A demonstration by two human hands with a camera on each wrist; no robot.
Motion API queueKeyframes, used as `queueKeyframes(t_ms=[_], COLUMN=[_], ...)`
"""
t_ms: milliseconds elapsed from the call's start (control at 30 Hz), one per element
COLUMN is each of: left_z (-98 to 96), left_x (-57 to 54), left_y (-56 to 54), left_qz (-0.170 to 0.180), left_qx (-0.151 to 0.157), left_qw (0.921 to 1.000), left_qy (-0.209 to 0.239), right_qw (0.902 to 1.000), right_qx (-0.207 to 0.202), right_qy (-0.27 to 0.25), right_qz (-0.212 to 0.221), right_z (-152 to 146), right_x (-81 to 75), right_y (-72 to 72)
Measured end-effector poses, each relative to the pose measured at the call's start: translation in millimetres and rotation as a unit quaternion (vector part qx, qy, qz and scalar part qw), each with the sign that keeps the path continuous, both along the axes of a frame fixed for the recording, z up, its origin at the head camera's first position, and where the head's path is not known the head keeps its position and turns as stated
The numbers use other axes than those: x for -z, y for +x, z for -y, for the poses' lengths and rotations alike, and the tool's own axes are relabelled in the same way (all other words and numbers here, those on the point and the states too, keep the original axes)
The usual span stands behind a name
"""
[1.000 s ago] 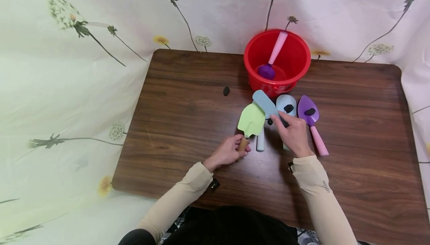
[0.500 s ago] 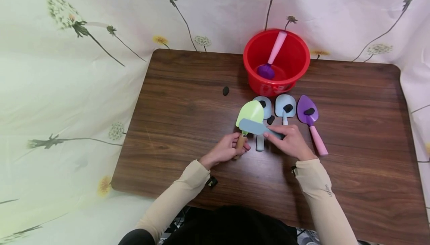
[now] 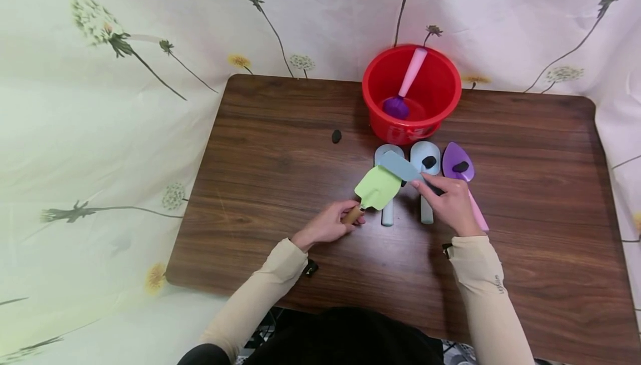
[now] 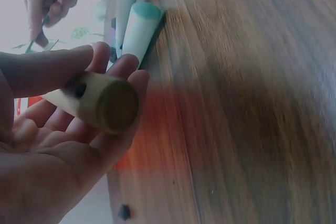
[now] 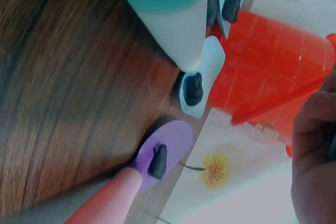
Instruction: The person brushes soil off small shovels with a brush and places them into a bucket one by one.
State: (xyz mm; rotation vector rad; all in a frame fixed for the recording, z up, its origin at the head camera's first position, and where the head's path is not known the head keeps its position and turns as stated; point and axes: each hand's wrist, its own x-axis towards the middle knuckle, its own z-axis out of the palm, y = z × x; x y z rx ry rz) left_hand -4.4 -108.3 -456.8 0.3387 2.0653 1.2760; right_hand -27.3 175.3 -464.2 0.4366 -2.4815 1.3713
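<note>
Holding, on the near side of red bucket (image 3: 395, 133): green trowel (image 3: 378, 189), left grip (image 3: 326, 222); blue-grey spatula (image 3: 399, 166), right grip (image 3: 454, 203).

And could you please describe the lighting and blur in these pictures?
Head view: bright, mostly clear, with a soft shadow on the tabletop beside the right sleeve; left wrist view: hazy, washed out at upper left, with a reddish sheen on the tabletop; right wrist view: hazy, with bright glints on the red bucket.

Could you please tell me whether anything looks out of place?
One dark lump looks stray: it lies alone on the table, left of the red bucket, while other lumps rest on a blue shovel and a purple shovel.
</note>
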Motion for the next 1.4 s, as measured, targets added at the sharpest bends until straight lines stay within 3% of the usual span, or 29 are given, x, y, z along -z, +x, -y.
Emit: queueKeyframes(t_ms=[100,267,433,567,800,967,1133,1400], left_z=[3.3,8.0,12.8,13.2,7.3,1.9,-4.6,-10.9], left_x=[0.5,-2.2,-7.7,-13.5,-26.2,-35.2,-43.5,-56.6], left_y=[-1.5,-5.1,-11.8,-18.7,-29.6,-39.8,-50.7,-69.9], left_qz=[-0.026,-0.029,-0.029,-0.065,-0.117,-0.159,-0.209,-0.252], left_qx=[0.003,0.002,0.008,0.014,-0.011,-0.044,-0.078,-0.087], left_qw=[0.9994,0.9993,0.999,0.9953,0.9876,0.9817,0.9735,0.9631], left_qy=[-0.021,-0.023,0.032,0.071,0.104,0.095,0.049,0.037], right_qw=[0.9998,0.9995,0.9978,0.9976,0.997,0.9968,0.9969,0.9962], right_qx=[0.007,0.03,0.055,0.049,0.047,0.05,0.047,0.045], right_qy=[-0.02,0.0,0.035,0.049,0.061,0.059,0.053,0.061], right_qz=[-0.004,-0.009,-0.008,-0.001,0.009,0.02,0.034,0.043], right_z=[-4,-11,-19,-21,-21,-21,-21,-21], right_x=[0.7,1.4,2.3,2.0,4.5,5.2,2.9,2.2], right_y=[-0.6,0.1,1.8,3.4,5.5,6.8,7.9,8.7])
